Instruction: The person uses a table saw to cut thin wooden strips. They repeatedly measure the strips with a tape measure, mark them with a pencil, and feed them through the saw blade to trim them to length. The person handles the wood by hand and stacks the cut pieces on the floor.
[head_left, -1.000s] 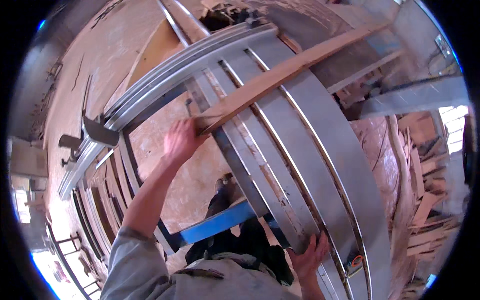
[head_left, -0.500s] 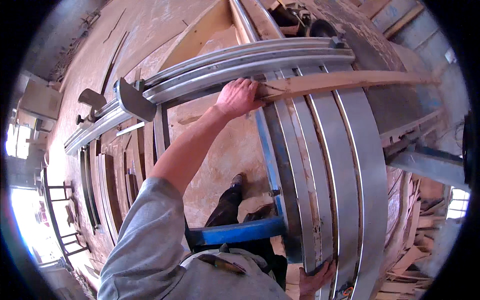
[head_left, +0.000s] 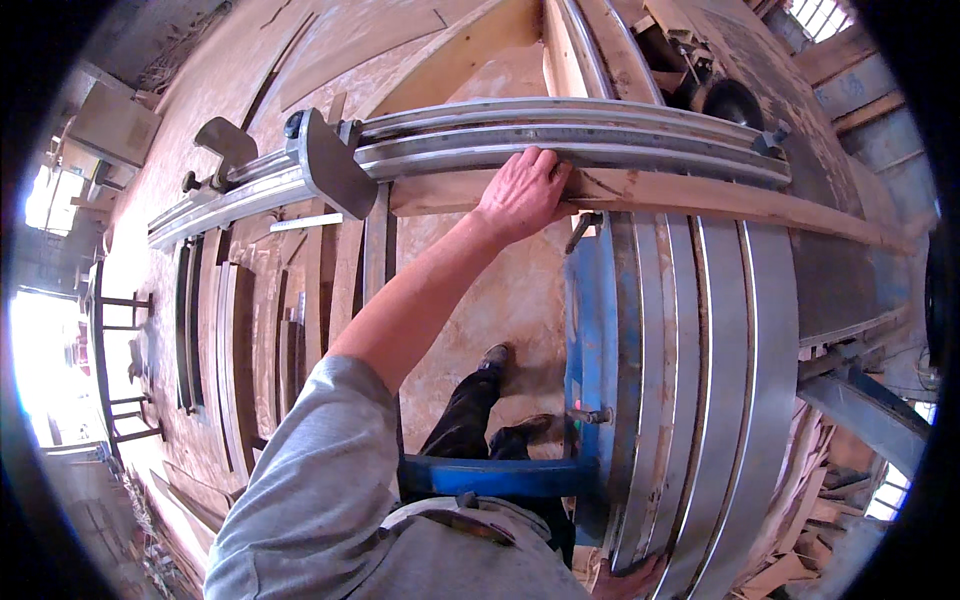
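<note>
A long, narrow wooden board (head_left: 690, 196) lies crosswise over the metal sliding table (head_left: 725, 330), alongside the aluminium fence (head_left: 560, 140). My left hand (head_left: 527, 193) is closed over the board near the table's left edge, thumb side toward the board. The board's left end sticks out past that hand, over the gap in the frame. At the bottom of the picture, my right hand (head_left: 628, 580) is closed around the near end of the sliding table; its lower part is cut off by the picture edge.
Two grey flip stops (head_left: 335, 165) sit on the fence's left part. A blue crossbar (head_left: 500, 477) runs in front of my body. Boards (head_left: 237, 350) lie on the floor at left, wood scraps (head_left: 800, 560) at lower right. A dark round part (head_left: 732, 103) stands beyond the fence.
The board has shifted left past my left hand and now lies more nearly parallel to the fence. The whole view has swung, moving the table rightward in the picture.
</note>
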